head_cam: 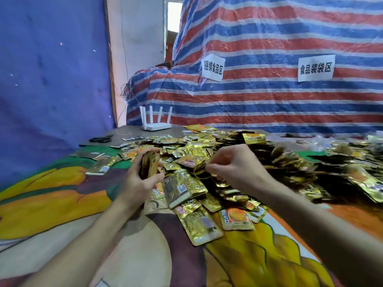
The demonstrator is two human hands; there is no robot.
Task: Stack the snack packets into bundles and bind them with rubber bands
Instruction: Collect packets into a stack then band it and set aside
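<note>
The step in hand looks like building a bundle, with the binding not yet begun. The left hand [143,179] is curled round a stack of snack packets [150,163], thumb on the near side and fingers on the far side, holding it on edge just above the printed cloth [62,204]. At its 3 o'clock the right hand [238,162] reaches over the heap of gold snack packets [207,150]. Its thumb and forefinger are drawn close together at the heap's near left rim and the other fingers are bent. Whether they have hold of a packet, a rubber band or nothing is too small to tell. The heap spreads from the middle of the cloth toward 3 o'clock, and loose packets trail down toward 6 o'clock between the forearms. No band shows plainly round the stack, so I judge it unbound and perhaps short of full. The next move probably calls for lifting one packet free of its slippery, overlapping neighbours and laying it square against the stack. The left hand's grip must open only enough to admit it, or the pile may fan apart. At 11 o'clock on the far table edge lie black scissors [101,139], with a white router [155,126] beyond them. Behind hangs a striped tarpaulin [269,96] bearing two paper signs [212,68].
</note>
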